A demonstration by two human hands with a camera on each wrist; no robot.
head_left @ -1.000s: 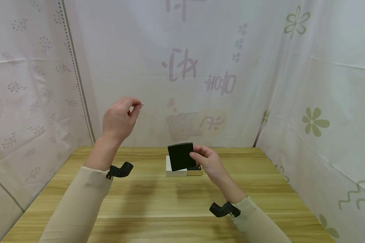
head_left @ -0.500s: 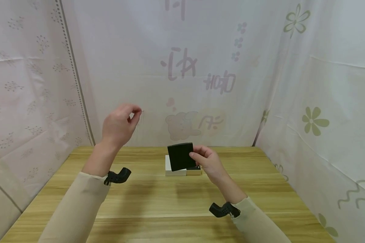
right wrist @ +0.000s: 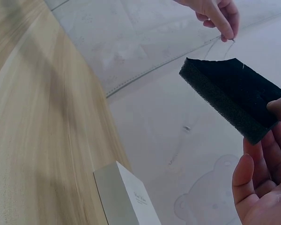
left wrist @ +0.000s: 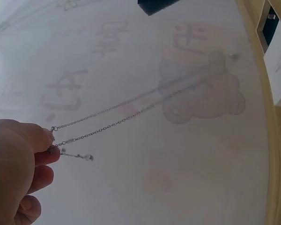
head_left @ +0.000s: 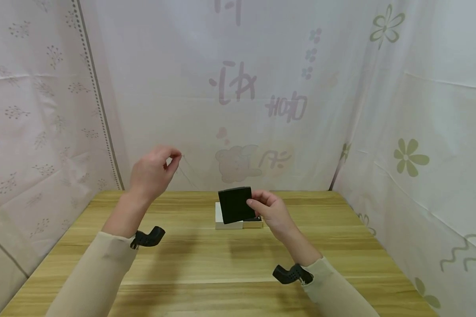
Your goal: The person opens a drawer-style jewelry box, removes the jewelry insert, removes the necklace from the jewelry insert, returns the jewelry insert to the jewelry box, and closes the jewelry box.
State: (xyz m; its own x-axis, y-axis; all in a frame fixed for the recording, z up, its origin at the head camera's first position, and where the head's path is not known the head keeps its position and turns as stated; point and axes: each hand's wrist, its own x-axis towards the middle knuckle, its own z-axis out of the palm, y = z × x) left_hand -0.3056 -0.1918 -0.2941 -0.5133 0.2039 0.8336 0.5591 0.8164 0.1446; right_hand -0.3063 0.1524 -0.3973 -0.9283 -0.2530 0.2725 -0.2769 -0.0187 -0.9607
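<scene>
My left hand [head_left: 152,174] is raised on the left, thumb and forefinger pinching one end of a thin silver necklace [left wrist: 88,158]. Its two chain strands stretch slantwise in the left wrist view, blurring towards a small pale piece [left wrist: 233,56] at the far end. Over the table, my right hand [head_left: 275,213] pinches the right edge of a thin square black foam pad [head_left: 236,204]. The pad has a smooth dark face and a rough foam side [right wrist: 220,101]. Behind the pad stands a white box [head_left: 229,225], partly hidden, with an open part [head_left: 253,224] showing a dark inside.
The wooden table [head_left: 206,264] spreads beneath both hands. Printed pale curtains [head_left: 174,66] close off the back and both sides. Each wrist wears a black camera mount, one on the left [head_left: 148,237] and one on the right [head_left: 291,274].
My left hand has come down and slightly left, still pinching the necklace, whose strands now swing out to the right. My right hand and the foam pad have stayed almost still.
</scene>
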